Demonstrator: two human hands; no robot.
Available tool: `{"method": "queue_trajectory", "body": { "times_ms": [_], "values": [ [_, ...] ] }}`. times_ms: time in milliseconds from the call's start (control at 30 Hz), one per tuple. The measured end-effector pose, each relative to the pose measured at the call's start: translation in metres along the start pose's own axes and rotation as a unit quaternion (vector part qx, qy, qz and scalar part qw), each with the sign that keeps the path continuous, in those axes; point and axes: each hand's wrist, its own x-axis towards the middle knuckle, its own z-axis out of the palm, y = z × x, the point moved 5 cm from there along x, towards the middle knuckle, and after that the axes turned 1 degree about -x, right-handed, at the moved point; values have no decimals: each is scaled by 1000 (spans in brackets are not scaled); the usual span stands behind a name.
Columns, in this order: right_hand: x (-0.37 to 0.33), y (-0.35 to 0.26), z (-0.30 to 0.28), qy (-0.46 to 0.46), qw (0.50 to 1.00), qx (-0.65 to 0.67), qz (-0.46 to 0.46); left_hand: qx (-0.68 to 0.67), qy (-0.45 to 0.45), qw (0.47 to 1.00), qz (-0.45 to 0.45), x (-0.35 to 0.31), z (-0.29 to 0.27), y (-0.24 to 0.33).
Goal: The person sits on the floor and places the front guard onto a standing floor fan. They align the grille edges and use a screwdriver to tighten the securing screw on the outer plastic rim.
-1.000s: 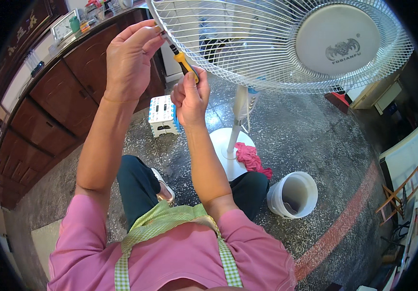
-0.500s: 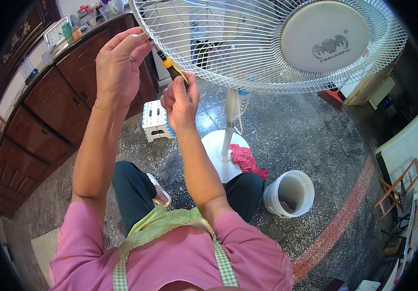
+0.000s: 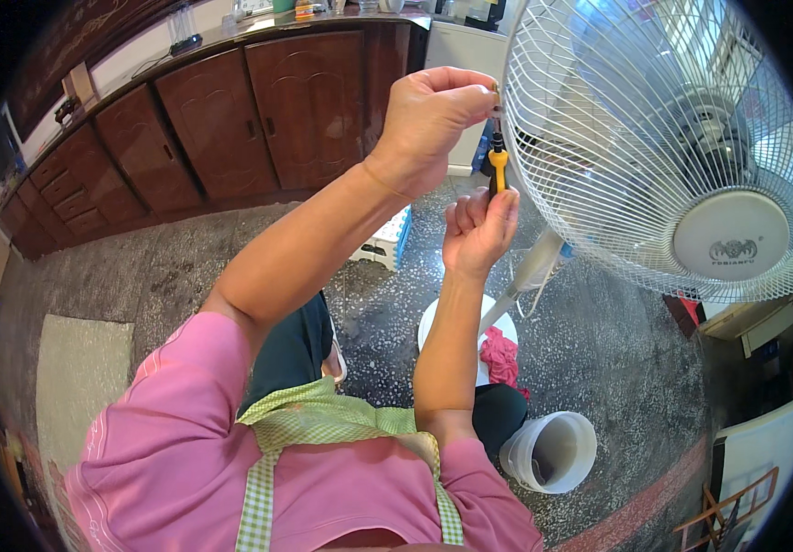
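A white stand fan (image 3: pixel 732 235) with a wire guard rises at the right, its grille facing me. My right hand (image 3: pixel 479 235) is closed round the yellow and black handle of a screwdriver (image 3: pixel 498 166), held upright with the shaft pointing up at the guard's left rim. Just above, my left hand (image 3: pixel 424 124) has thumb and fingers pinched together at that rim, beside the screwdriver's tip. Whatever small part sits in that pinch is too hidden to make out.
A pink cloth (image 3: pixel 499 357) lies on the fan's round white base (image 3: pixel 428 322). To its right stands a white bucket (image 3: pixel 578 460). A small folding stool (image 3: pixel 385 244) is behind my forearms. Dark wooden cabinets (image 3: pixel 309 110) line the far left. A mat (image 3: pixel 83 377) lies on the floor.
My view has swung left, so hands and fan appear farther right. Both hands keep their places at the guard's rim, and the screwdriver now stands more upright.
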Motion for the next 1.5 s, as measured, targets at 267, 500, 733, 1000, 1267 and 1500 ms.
{"method": "queue_trajectory", "body": {
  "times_ms": [267, 500, 733, 1000, 1267, 1500],
  "values": [
    [-3, -9, 11, 48, 998, -29, -3, 12, 2, 1000, 4, 1, -5, -1],
    [-2, -1, -3, 67, 995, -26, 71, 13, 3, 1000, 10, -1, 0, 0],
    [-6, 4, -15, 88, 991, -10, 95, -18, -1, 1000, 13, -2, -7, -3],
    [-6, 1, -19, 94, 990, 34, 102, -64, -4, 998, -14, -4, -4, -4],
    [-13, 2, -23, 77, 990, 66, 102, -121, 1, 992, -43, -11, -9, -5],
    [-60, -29, -59, 87, 959, 239, 127, -171, -79, 980, -65, -13, -11, -38]
  ]
}}
